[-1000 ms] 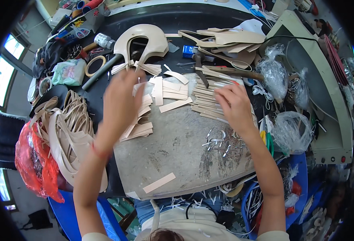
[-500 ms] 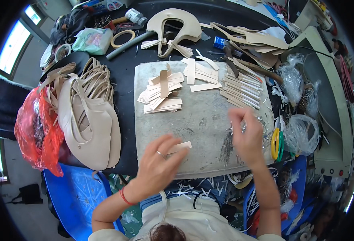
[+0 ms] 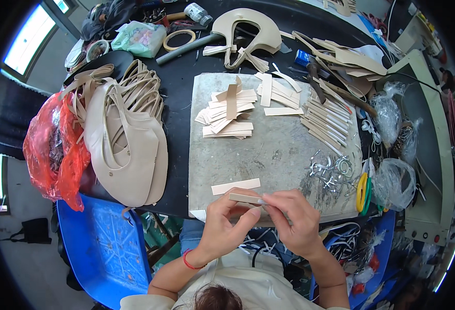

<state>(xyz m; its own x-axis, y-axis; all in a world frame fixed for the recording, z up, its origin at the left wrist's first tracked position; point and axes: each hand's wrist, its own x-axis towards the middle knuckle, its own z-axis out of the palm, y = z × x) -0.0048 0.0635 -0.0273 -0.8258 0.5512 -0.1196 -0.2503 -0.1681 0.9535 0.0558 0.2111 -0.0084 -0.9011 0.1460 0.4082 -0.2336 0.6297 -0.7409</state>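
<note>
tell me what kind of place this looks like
Probably a small shoe or leather-goods workshop: stacked beige cut uppers, piles of beige strips on a grey work slab, and both hands working one strip.

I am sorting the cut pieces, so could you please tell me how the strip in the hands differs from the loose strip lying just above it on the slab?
The held strip is pinched between the left hand and right hand, off the slab; the loose strip lies flat and untouched. The held one shows its edge; the loose one its face. Both are beige.
</note>
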